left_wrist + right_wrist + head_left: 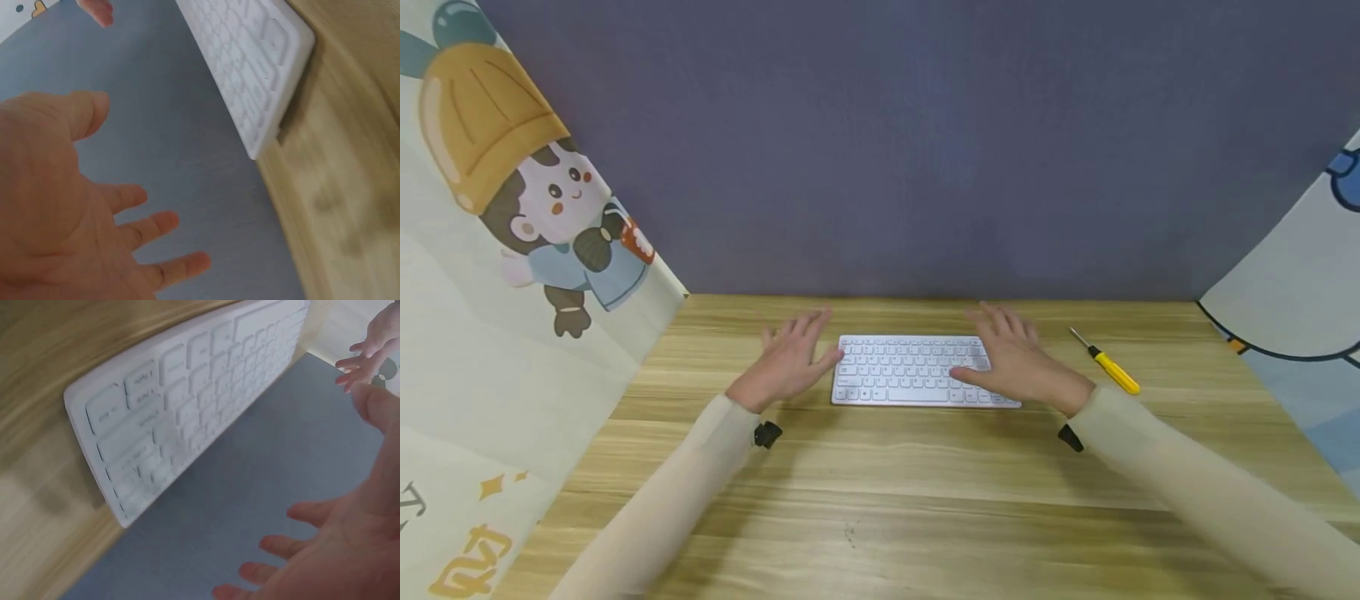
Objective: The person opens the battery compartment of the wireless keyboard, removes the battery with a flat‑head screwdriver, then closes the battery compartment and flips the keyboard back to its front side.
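A white keyboard (pixel 910 371) lies flat on the wooden table, its long side facing me. My left hand (pixel 786 364) hovers at the keyboard's left end, fingers spread and nothing held. Over the right end is my right hand (pixel 1018 364), fingers apart, hiding some of the keys in the head view. In the left wrist view, the left palm (pixel 56 206) shows bare beside the keyboard (pixel 244 62). The right wrist view shows the right hand (pixel 337 544) with extended fingers and the keyboard's corner keys (pixel 134 425) near it.
A screwdriver (pixel 1116 372) with a yellow handle lies to the right of the right hand. Behind the table (pixel 880 500) stands a dark grey-blue panel (pixel 910 150). Printed cartoon sheets (pixel 497 333) flank the table on both sides.
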Action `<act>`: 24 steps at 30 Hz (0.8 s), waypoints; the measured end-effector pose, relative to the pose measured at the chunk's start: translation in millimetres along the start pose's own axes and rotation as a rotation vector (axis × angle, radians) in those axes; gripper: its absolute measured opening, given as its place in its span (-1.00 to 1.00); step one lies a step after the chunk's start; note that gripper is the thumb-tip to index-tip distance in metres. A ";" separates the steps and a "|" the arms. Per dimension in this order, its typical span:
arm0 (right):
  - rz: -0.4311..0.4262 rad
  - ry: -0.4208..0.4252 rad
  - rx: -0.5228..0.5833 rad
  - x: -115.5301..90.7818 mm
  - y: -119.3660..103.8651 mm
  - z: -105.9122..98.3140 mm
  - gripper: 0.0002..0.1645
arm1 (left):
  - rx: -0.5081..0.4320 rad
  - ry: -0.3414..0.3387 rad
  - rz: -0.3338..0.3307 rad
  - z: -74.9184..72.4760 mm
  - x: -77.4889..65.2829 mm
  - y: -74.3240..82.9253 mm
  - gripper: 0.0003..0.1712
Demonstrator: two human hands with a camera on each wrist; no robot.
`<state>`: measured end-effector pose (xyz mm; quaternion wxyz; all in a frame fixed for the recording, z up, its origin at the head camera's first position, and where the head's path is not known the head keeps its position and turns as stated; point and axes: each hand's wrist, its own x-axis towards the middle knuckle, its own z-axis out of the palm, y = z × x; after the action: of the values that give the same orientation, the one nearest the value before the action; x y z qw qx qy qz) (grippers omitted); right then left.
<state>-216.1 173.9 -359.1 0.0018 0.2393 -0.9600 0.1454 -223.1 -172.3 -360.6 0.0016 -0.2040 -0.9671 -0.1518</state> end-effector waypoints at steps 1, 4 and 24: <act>-0.013 -0.002 0.010 0.8 -0.5 1.7 0.16 | -0.006 -0.013 0.002 2.0 0.5 -2.4 -0.11; -0.049 -0.005 0.035 3.4 -0.8 7.9 0.15 | -0.023 -0.042 0.001 6.9 2.1 -7.8 -0.10; -0.114 -0.157 0.117 27.6 -4.4 40.4 0.37 | -0.162 -0.267 -0.004 22.6 8.9 -25.9 0.06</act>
<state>-235.8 146.2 -394.6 -0.0792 0.3039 -0.9319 0.1816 -240.1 -184.7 -389.1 -0.1436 -0.2200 -0.9437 -0.2009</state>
